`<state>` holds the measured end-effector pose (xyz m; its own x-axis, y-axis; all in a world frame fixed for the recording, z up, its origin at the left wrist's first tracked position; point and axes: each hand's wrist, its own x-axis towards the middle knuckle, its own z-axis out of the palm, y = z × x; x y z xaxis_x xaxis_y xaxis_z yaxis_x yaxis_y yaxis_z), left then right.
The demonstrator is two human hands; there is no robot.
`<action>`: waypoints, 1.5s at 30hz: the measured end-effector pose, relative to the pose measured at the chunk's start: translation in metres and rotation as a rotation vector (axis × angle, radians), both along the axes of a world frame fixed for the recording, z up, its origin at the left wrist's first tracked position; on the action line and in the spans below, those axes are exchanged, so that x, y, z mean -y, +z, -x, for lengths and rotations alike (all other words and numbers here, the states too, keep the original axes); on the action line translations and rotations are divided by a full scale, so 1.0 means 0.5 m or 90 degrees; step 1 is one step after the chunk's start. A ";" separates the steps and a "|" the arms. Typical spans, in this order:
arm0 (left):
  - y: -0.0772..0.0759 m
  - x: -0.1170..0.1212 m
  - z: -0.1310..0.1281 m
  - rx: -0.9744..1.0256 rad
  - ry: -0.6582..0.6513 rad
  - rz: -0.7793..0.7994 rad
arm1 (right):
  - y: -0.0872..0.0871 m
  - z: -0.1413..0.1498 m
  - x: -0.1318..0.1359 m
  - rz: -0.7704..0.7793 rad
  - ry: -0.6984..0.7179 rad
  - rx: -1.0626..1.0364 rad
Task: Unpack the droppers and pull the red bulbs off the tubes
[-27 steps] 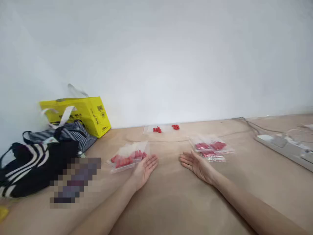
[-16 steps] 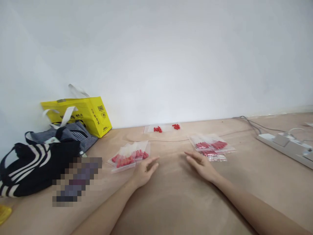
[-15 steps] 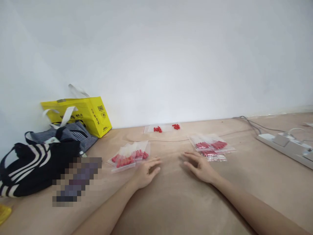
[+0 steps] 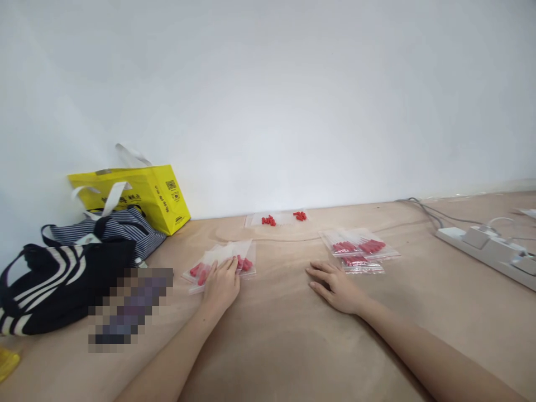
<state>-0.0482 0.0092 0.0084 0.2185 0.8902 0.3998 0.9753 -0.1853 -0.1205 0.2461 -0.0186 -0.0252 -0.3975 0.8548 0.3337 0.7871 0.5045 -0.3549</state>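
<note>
My left hand (image 4: 223, 285) lies palm down over the left group of clear zip bags (image 4: 221, 251), its fingers stretched out and covering part of them. Small red pieces (image 4: 244, 263) show inside those bags; their kind I cannot make out. My right hand (image 4: 337, 287) rests on the tabletop with fingers apart and nothing in it. Just beyond it are the right-hand zip bags (image 4: 360, 237), overlapping one another, with more red pieces (image 4: 372, 246) in them. Farther back, near the wall, lie other clear bags (image 4: 285, 219) with two small clusters of red pieces (image 4: 300, 215).
A yellow shopping bag (image 4: 167, 201), a striped bag (image 4: 142, 226) and a black bag with white stripes (image 4: 104, 273) stand at the left. A pixelated patch (image 4: 134, 310) hides something beside them. On the right is a white power strip (image 4: 486, 251) with grey cables (image 4: 425, 210).
My left hand has moved left from beside the left bags onto them, turning palm down. The right hand has turned from palm inward to palm down and stays near its place.
</note>
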 end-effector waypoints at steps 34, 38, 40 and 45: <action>-0.023 -0.008 -0.151 0.195 -0.611 0.071 | 0.010 0.033 -0.016 -0.072 0.033 -0.059; -0.027 -0.002 -0.144 0.277 -0.513 0.055 | 0.013 0.045 -0.034 -0.040 0.094 -0.031; -0.027 0.009 -0.132 0.375 -0.374 0.040 | 0.014 0.047 -0.039 -0.022 0.091 -0.024; -0.019 0.025 -0.131 0.769 -0.044 0.296 | 0.012 0.046 -0.036 -0.013 0.042 -0.025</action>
<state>0.0174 -0.0034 -0.0010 -0.0108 0.9994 0.0333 0.4078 -0.0260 0.9127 0.2230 -0.0005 -0.0191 -0.4388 0.8199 0.3676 0.7377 0.5623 -0.3737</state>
